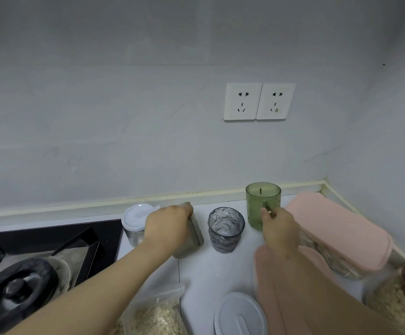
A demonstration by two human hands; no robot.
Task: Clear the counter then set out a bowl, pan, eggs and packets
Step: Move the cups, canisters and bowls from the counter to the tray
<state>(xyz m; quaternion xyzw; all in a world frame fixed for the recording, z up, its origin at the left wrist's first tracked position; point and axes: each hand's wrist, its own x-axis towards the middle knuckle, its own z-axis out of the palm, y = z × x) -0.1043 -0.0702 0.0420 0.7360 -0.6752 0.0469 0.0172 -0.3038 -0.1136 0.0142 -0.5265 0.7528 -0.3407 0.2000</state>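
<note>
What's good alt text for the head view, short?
Left hand grips a tilted jar while the right hand holds the green cup on a white counter, a grey textured glass between them; pink-lidded containers sit right.

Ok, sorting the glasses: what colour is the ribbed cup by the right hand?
Translucent green; the ribbed cup shows best in the head view, the only one.

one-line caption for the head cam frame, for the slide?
Left hand grips a tilted jar while right hand holds the green cup on a cluttered counter.
</note>
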